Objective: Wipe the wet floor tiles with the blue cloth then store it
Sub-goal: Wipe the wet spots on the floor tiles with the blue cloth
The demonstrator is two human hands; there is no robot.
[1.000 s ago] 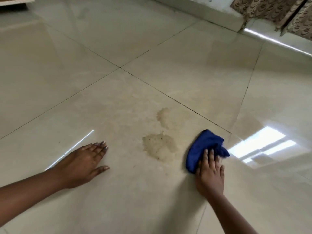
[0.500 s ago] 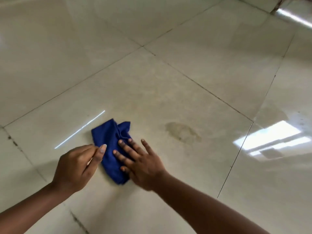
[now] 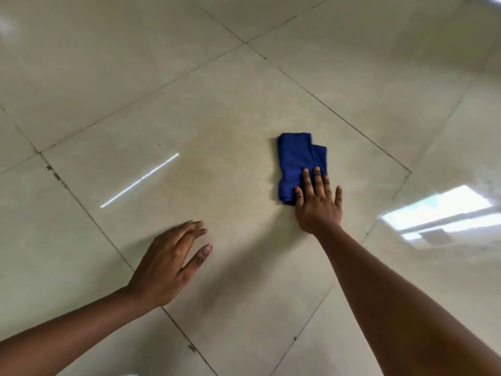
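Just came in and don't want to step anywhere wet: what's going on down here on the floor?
A person is wiping the floor tiles by hand. The right hand presses flat, fingers straight, on the near end of a folded blue cloth. The left hand is open over the tile nearer the person, holding nothing. No dark wet patch shows plainly on this tile now, only glare. The cloth is not yet stored.

Cloth [image 3: 295, 161] deep blue; floor tiles [image 3: 217, 118] glossy beige, dark grout.
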